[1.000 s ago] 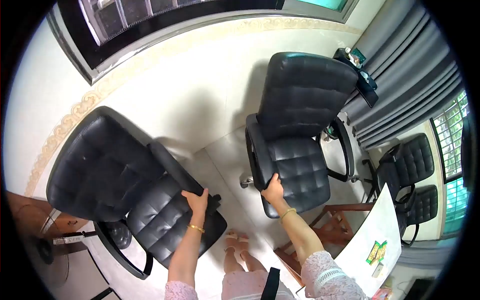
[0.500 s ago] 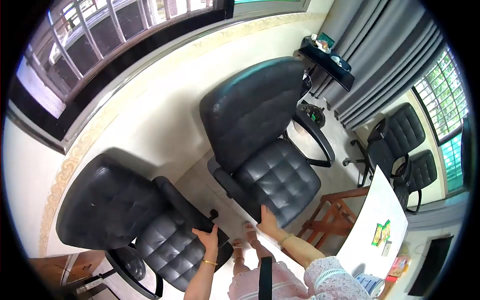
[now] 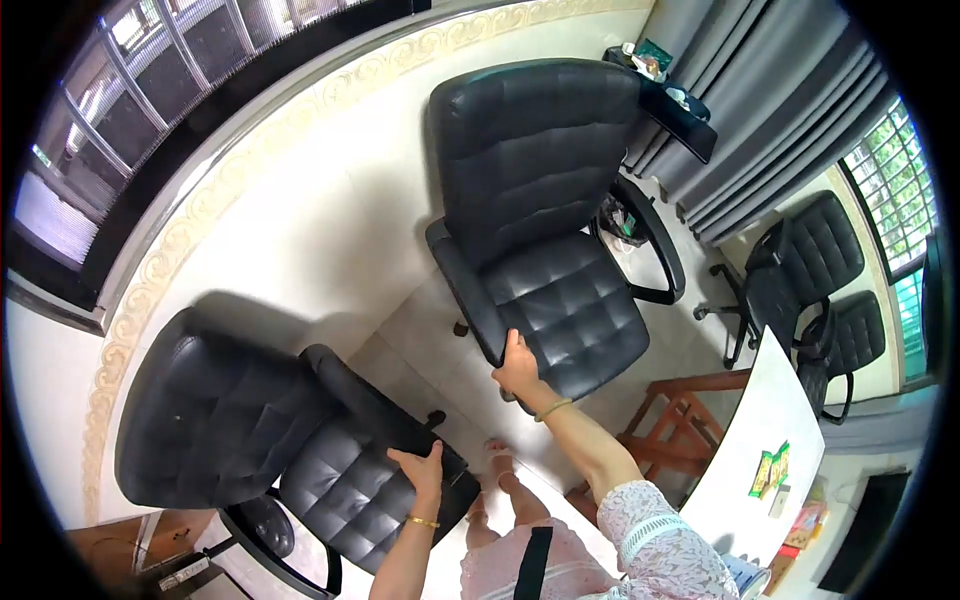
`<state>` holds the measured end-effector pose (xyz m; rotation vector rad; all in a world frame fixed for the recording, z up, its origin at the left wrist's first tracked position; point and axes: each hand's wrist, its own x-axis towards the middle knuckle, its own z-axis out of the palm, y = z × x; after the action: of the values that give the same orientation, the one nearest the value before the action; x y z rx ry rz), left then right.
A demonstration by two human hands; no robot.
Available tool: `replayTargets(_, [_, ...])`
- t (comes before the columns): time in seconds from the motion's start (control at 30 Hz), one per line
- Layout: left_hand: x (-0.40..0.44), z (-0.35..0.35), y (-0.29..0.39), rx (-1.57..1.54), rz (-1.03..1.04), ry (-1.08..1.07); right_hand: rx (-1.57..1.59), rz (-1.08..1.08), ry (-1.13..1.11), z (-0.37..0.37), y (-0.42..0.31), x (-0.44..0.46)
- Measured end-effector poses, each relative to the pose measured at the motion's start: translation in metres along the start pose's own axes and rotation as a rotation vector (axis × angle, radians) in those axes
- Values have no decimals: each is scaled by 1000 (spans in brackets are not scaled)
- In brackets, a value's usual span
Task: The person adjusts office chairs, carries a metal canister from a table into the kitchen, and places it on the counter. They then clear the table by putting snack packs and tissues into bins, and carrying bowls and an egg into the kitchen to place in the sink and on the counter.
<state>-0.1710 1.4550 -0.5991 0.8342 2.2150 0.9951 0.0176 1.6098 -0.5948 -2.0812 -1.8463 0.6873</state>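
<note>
Two black padded office chairs stand in front of me. My right hand is wrapped round the front end of the near armrest of the farther chair, with that arm stretched forward. My left hand is at the front end of the armrest of the nearer chair, thumb on one side and fingers on the other. Its palm side is hidden. Both seats are tufted and bare. My feet are on the floor between the chairs.
A white-topped table with brown wooden legs stands at right, green snack packets on it. Behind are more black chairs, grey curtains, a small dark shelf and a bagged bin. A wall runs behind the chairs.
The farther chair has moved away from me and slightly right, my right hand going along on its armrest. The gap between the chairs is wider. My left hand and the nearer chair have barely moved.
</note>
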Motion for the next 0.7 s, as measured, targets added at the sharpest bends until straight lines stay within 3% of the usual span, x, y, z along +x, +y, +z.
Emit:
replayTargets(0.13, [-10,18,17,-33,-2,-44,-15,19,-124,-16,3,-26])
replayTargets(0.23, [-13,31,27,-77,22,-20,-14,-55,-153,-22,14,-66])
replayTargets(0.3, [-15,30,36,-103,-47,-61,-30,-129,-295,-34,17,-82])
replayTargets(0.43, [-13,41,33,-53,62,24,-9,-229,-265,-39,30,-69])
replayTargets(0.5, [-9,44,24,-38,-40,-4,9,-237,-251,-33,35,-46])
replayTargets(0.63, [-10,41,46,-48,-20,-1,-24,-236,-158,-25,28,1])
replayTargets(0.7, [-7,41,47,-89,-94,-100,-18,-245,-140,-23,25,18])
